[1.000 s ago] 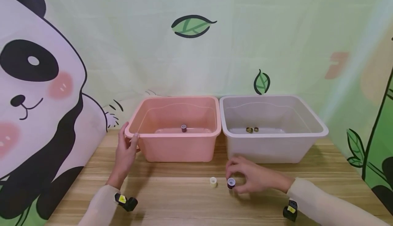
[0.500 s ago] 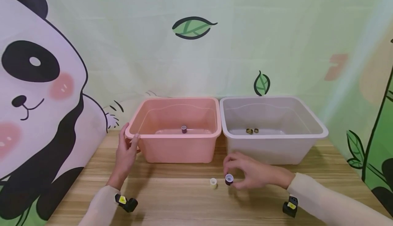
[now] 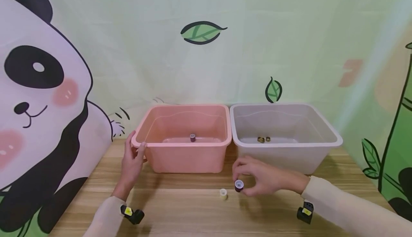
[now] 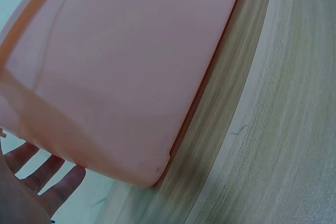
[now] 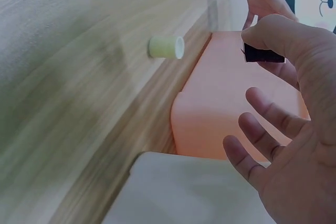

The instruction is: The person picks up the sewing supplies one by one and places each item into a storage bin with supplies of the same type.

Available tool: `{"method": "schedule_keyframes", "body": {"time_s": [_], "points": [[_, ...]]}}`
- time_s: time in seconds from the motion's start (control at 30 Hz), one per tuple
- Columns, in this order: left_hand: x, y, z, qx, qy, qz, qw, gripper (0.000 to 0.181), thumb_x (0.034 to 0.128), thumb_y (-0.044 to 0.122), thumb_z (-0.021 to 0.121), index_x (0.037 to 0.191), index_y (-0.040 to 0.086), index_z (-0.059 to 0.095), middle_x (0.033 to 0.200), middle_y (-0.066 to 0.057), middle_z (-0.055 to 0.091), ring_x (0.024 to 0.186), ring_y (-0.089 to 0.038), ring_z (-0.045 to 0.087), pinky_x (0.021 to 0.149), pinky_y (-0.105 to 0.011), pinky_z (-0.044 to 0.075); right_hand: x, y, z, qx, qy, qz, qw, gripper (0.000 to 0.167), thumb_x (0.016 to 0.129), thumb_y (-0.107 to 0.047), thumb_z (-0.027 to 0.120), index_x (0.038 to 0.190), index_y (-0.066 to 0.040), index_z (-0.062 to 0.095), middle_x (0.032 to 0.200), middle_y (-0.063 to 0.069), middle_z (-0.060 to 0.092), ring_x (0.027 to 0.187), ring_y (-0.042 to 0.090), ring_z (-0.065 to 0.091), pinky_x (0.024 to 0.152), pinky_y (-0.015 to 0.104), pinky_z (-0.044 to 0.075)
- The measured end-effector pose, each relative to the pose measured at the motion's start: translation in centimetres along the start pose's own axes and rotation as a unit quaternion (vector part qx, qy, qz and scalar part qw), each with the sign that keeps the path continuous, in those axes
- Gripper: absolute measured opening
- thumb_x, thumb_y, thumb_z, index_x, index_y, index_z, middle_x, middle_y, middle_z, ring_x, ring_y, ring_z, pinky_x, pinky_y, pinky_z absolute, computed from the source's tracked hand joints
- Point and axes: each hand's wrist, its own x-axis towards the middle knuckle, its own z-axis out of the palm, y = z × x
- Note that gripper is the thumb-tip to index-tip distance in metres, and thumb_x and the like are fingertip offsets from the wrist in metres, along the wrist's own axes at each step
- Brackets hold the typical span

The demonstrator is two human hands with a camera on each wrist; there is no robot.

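Observation:
A dark purple bottle cap with a pale inside is pinched between the thumb and index finger of my right hand, above the table. Its other fingers are spread in the right wrist view. To its left, a cream bottle cap stands on the wooden table, and the right wrist view shows this cream cap too. My left hand holds the front left corner of the pink bin, thumb at the rim; in the left wrist view its fingers lie along the bin's outer side.
Inside the pink bin stands a dark cap with a pale top. Right beside that bin is a grey-white bin holding several small brass-coloured rings. A printed panda backdrop rises behind the table.
My right hand has moved slightly left and away from me with the dark cap, lifting it. The left hand keeps its place on the pink bin. The head view has tilted up slightly.

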Motion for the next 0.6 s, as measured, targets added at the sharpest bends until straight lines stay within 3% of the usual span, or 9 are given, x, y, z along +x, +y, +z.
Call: {"method": "schedule_keyframes", "body": {"time_s": [0.23,0.47,0.6], "points": [[0.0,0.0,-0.1,0.004,0.001,0.001,1.0000,0.067,0.1066,0.051,0.047,0.163,0.040,0.012,0.162,-0.012,0.037,0.133,-0.035,0.051,0.089,-0.035,0.057,0.5,-0.5,-1.3,0.011,-0.027,0.026,0.9992,0.028,0.082,-0.019,0.083,0.103,-0.030,0.068,0.117,-0.013,0.056,0.111,0.010,0.048,0.098,0.034,0.047],[0.0,0.0,0.0,-0.001,-0.001,-0.004,1.0000,0.069,0.1059,0.052,0.048,0.163,0.041,0.011,0.164,-0.011,0.035,0.135,-0.034,0.050,0.097,-0.050,0.055,0.9,-1.1,-2.3,0.011,-0.045,0.014,0.9988,0.028,0.083,-0.019,0.082,0.104,-0.030,0.068,0.115,-0.014,0.056,0.110,0.011,0.051,0.097,0.034,0.047],[0.0,0.0,0.0,-0.002,-0.001,-0.003,1.0000,0.068,0.1066,0.050,0.048,0.163,0.042,0.011,0.164,-0.011,0.035,0.136,-0.034,0.050,0.098,-0.052,0.054,1.4,-1.6,-3.0,0.017,-0.064,0.016,0.9977,0.027,0.083,-0.019,0.081,0.103,-0.031,0.068,0.112,-0.016,0.056,0.107,0.010,0.052,0.096,0.034,0.048]]}}
